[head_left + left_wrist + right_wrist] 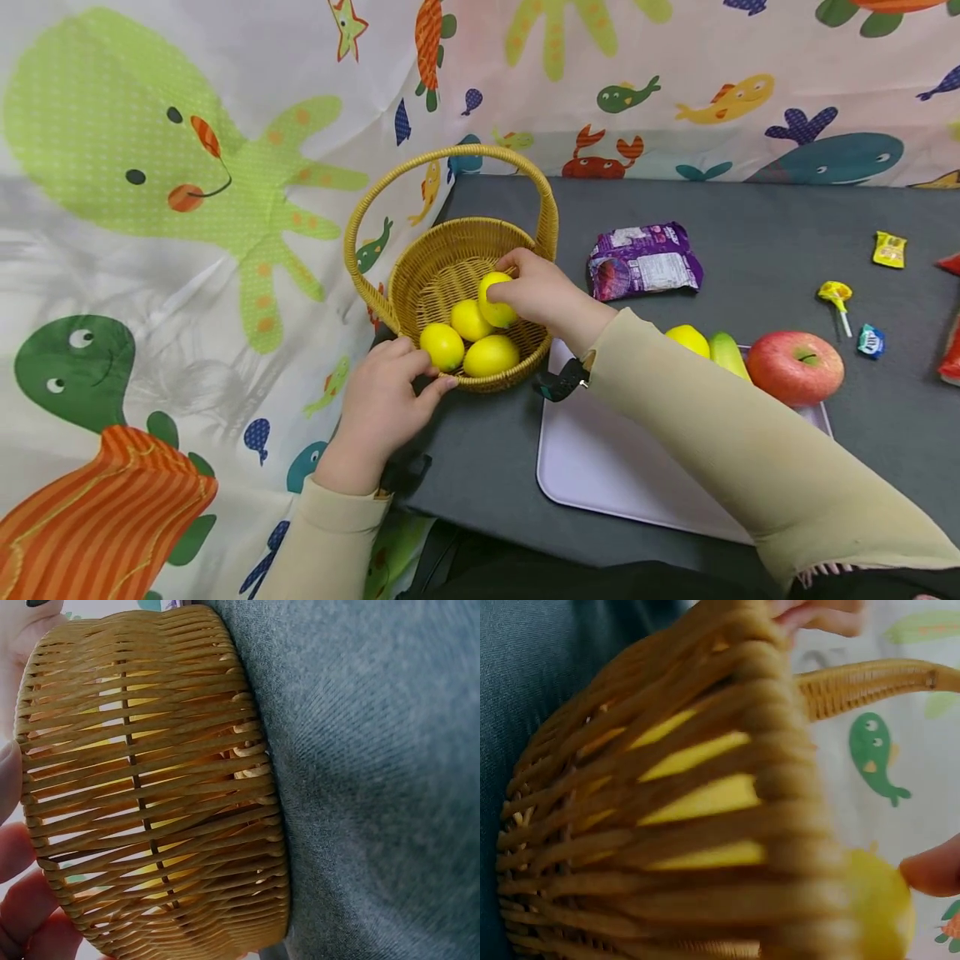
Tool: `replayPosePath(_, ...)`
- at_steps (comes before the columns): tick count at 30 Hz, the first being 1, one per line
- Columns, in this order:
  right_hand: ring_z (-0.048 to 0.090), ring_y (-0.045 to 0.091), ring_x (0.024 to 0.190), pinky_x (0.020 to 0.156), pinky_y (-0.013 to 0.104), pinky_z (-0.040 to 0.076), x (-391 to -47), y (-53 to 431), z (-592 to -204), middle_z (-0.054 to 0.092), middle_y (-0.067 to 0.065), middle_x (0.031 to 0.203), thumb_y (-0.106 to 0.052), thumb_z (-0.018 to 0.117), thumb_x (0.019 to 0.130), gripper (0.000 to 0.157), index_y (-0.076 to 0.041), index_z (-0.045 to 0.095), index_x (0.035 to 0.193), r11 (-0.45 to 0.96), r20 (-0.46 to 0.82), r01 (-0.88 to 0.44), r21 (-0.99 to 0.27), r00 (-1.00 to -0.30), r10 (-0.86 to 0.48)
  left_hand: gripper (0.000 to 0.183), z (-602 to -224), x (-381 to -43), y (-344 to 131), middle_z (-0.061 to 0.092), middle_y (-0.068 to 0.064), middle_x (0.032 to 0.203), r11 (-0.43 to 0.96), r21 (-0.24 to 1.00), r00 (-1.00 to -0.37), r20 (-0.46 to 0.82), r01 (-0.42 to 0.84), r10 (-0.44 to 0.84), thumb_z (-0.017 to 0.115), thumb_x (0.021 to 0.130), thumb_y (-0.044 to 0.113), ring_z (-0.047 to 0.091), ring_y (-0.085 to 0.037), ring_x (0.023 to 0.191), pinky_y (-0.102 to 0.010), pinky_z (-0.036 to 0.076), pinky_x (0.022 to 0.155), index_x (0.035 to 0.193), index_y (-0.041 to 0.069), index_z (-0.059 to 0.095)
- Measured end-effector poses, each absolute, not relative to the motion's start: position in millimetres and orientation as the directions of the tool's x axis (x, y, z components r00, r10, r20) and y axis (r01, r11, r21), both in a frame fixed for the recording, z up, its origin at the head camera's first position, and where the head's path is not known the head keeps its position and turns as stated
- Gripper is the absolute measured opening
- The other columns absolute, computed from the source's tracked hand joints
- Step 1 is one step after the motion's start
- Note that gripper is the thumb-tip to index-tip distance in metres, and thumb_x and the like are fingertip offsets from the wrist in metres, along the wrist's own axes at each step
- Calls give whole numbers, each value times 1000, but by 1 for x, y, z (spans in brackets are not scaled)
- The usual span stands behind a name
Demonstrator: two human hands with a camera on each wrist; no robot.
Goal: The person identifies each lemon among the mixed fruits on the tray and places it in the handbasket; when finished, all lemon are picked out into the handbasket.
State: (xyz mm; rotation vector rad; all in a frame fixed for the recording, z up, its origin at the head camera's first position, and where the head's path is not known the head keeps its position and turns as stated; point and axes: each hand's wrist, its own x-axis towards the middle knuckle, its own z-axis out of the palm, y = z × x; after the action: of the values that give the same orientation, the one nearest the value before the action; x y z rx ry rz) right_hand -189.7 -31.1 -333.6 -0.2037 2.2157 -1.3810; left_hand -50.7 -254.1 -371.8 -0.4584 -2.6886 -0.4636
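Note:
A wicker basket point(491, 384) with a tall arched handle stands at the table's left side. Inside lie three yellow lemons: a left one point(442, 347), a back one point(468, 320) and a front one point(492, 357). My right hand point(551, 287) reaches over the right rim and pinches another lemon point(497, 302) just above them. In the right wrist view a thumb touches that lemon point(881, 904) beside the rim. My left hand point(386, 400) grips the basket's near-left rim, and its fingers point(30, 907) show along the rim in the left wrist view.
Right of the basket lies a white tray point(630, 475), partly under my right forearm, with an apple point(795, 367), a yellow fruit point(686, 338) and a long green-yellow one point(726, 354). Behind are a purple packet point(645, 262), a lollipop point(835, 293) and small candies. A printed curtain point(300, 42) borders the table.

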Motion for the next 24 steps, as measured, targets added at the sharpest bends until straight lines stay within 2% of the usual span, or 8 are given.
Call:
replayPosePath(5,51,28,115,98,44,46,-193,-38,-336,51,11,139,-27,66,93,51,-12,47,136,563,-360,94,-821,-850,-383,33,-371,-52,-253,43,6,70,894,248,-876,410,374,253,88,78,39,45,-16,66,-31,39,63,72,18,63)
replayPosePath(14,50,26,118,102,42,42,-202,-47,-342,50,11,142,-29,62,94,59,-7,41,145,684,-415,29,-729,-813,-409,32,-373,-52,-254,45,6,71,898,248,-883,399,365,249,87,79,39,47,-16,68,-31,40,63,72,19,64)
replayPosePath(19,49,25,120,105,42,41,-203,-49,-342,47,11,147,-31,61,94,65,-8,36,150,701,-439,29,-713,-798,-413,31,-372,-52,-253,45,6,71,895,258,-883,401,365,245,88,79,38,46,-16,67,-31,40,63,72,19,64)
replayPosePath(24,48,26,126,110,45,39,-199,-44,-339,45,12,151,-31,62,95,66,-10,37,152,666,-422,58,-744,-814,-399,31,-370,-51,-251,45,5,71,893,266,-885,398,363,241,89,78,37,46,-16,67,-31,40,62,73,18,66)
